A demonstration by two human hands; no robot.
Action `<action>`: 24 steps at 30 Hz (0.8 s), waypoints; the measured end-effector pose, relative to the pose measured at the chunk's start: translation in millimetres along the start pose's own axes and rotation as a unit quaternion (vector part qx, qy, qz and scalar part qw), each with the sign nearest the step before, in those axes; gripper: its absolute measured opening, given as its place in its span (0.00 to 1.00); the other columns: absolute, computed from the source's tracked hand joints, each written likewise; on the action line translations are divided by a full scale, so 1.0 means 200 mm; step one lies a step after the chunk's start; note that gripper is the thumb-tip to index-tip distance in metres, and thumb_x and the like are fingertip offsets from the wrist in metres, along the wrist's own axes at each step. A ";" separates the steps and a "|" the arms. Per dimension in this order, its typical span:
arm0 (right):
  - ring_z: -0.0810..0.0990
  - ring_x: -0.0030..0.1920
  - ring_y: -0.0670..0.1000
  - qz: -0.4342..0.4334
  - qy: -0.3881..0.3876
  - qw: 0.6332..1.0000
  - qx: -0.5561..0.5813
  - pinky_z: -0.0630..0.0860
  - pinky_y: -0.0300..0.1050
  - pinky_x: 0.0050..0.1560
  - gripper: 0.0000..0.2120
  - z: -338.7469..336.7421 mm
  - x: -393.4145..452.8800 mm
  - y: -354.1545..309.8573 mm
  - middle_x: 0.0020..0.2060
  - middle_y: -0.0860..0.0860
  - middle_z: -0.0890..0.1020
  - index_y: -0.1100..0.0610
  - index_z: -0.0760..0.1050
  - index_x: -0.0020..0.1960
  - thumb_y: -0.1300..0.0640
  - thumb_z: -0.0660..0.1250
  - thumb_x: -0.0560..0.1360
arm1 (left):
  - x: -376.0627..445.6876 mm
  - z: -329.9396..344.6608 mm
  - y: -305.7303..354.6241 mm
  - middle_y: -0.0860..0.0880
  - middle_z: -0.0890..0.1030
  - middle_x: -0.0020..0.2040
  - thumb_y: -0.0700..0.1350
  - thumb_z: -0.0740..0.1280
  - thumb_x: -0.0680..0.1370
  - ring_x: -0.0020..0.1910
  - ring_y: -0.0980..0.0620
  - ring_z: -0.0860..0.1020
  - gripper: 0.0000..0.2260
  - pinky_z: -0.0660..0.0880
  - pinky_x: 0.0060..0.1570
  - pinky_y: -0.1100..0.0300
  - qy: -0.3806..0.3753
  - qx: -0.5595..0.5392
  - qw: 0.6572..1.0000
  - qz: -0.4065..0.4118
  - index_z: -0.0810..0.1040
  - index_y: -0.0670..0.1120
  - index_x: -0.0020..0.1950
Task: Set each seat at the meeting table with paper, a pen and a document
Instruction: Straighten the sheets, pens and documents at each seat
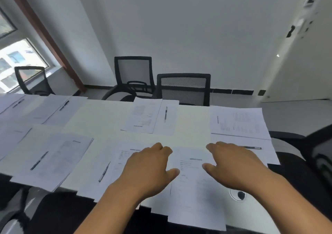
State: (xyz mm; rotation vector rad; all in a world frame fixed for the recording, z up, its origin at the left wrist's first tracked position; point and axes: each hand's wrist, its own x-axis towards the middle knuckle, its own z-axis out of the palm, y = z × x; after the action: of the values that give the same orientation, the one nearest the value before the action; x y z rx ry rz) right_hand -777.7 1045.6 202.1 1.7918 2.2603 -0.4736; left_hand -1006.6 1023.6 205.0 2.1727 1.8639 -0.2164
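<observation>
I find both hands low over the near edge of the meeting table [106, 115], flanking one printed document [195, 189] that lies between them. The left hand [150, 169] sits to the document's left with its knuckles bent and thumb stretched toward the sheet; the right hand [233, 165] sits to its right, fingers loosely curled, thumb likewise pointing inward. Neither hand grips anything that I can make out, and I cannot tell whether the fingertips press the paper or merely hover. The document's long axis runs away from me, slightly skewed, and its near end overhangs the table edge. Both hands are about equally near it, so I judge the coming move a two-handed straightening or slide of this sheet. Under the left hand lies a second printed sheet [125, 154], and just left of that a pen [104, 174] rests on blank paper, lying diagonally. To the right, partly hidden behind the right hand, another pen [252, 147] lies crosswise on a blank sheet, with a printed document [239, 122] beyond it. The far side holds a set with a pen [166, 114] beside a document [143, 115]; further sets run off to the left, blurred. The tabletop is pale and smooth, and a round cable grommet [238, 194] is set in it near the right wrist. Three black mesh-backed chairs [183, 88] stand beyond the table against a white wall, and a window [16, 61] lies at left.
</observation>
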 end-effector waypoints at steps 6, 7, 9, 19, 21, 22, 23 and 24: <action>0.76 0.62 0.53 0.051 -0.091 0.994 0.031 0.74 0.49 0.53 0.17 0.44 0.20 -0.07 0.59 0.47 0.76 0.50 0.71 0.67 0.41 0.60 0.84 | 0.31 0.43 -0.20 0.57 0.67 0.81 0.62 0.68 0.81 0.75 0.49 0.72 0.34 0.71 0.71 0.51 -0.164 0.018 0.981 0.098 0.60 0.58 0.85; 0.76 0.62 0.53 0.056 -0.108 0.992 0.039 0.74 0.49 0.52 0.18 0.51 0.23 -0.09 0.60 0.47 0.76 0.50 0.70 0.68 0.42 0.61 0.84 | 0.36 0.51 -0.22 0.56 0.66 0.82 0.61 0.69 0.81 0.75 0.49 0.72 0.35 0.71 0.72 0.50 -0.182 0.028 0.977 0.109 0.60 0.57 0.86; 0.75 0.65 0.54 0.058 -0.129 0.988 0.055 0.72 0.49 0.49 0.19 0.64 0.29 -0.12 0.64 0.47 0.75 0.50 0.70 0.70 0.42 0.61 0.83 | 0.41 0.64 -0.24 0.53 0.66 0.82 0.61 0.71 0.80 0.78 0.48 0.70 0.37 0.70 0.74 0.49 -0.200 0.034 0.971 0.130 0.60 0.56 0.86; 0.48 0.86 0.62 0.035 -0.128 0.989 0.060 0.62 0.59 0.82 0.45 1.16 0.57 -0.13 0.86 0.57 0.49 0.52 0.49 0.86 0.41 0.69 0.80 | 0.62 1.10 -0.32 0.51 0.40 0.89 0.63 0.76 0.77 0.89 0.46 0.42 0.52 0.53 0.86 0.44 -0.200 0.030 0.961 0.190 0.44 0.58 0.89; 0.40 0.86 0.64 0.031 -0.125 0.991 0.044 0.56 0.62 0.84 0.49 1.23 0.62 -0.10 0.87 0.58 0.40 0.52 0.44 0.87 0.40 0.70 0.79 | 0.64 1.14 -0.35 0.51 0.33 0.88 0.63 0.78 0.75 0.88 0.44 0.36 0.57 0.50 0.87 0.42 -0.196 0.034 0.961 0.191 0.40 0.59 0.88; 0.37 0.86 0.64 0.030 -0.127 0.991 0.040 0.52 0.63 0.85 0.50 1.26 0.65 -0.09 0.86 0.57 0.37 0.52 0.41 0.87 0.40 0.70 0.79 | 0.66 1.17 -0.36 0.51 0.31 0.87 0.63 0.79 0.74 0.87 0.43 0.33 0.59 0.49 0.87 0.42 -0.193 0.035 0.962 0.189 0.37 0.59 0.88; 0.34 0.86 0.64 0.029 -0.127 0.991 0.038 0.49 0.64 0.85 0.52 1.28 0.66 -0.08 0.86 0.57 0.34 0.51 0.39 0.87 0.40 0.70 0.79 | 0.66 1.19 -0.37 0.50 0.28 0.87 0.63 0.80 0.73 0.87 0.43 0.32 0.62 0.48 0.87 0.42 -0.191 0.034 0.963 0.187 0.35 0.59 0.88; 0.32 0.85 0.64 0.029 -0.125 0.991 0.040 0.47 0.65 0.85 0.53 1.30 0.67 -0.07 0.85 0.56 0.31 0.50 0.37 0.87 0.40 0.71 0.79 | 0.67 1.20 -0.38 0.50 0.27 0.86 0.63 0.81 0.72 0.87 0.43 0.32 0.64 0.48 0.87 0.42 -0.188 0.028 0.964 0.184 0.32 0.59 0.87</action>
State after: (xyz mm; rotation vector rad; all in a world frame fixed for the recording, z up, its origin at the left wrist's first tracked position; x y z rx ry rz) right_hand -830.5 1065.5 -84.9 1.7210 2.0402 -0.7408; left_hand -1044.7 1089.3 -70.7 2.2704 1.2424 -0.5628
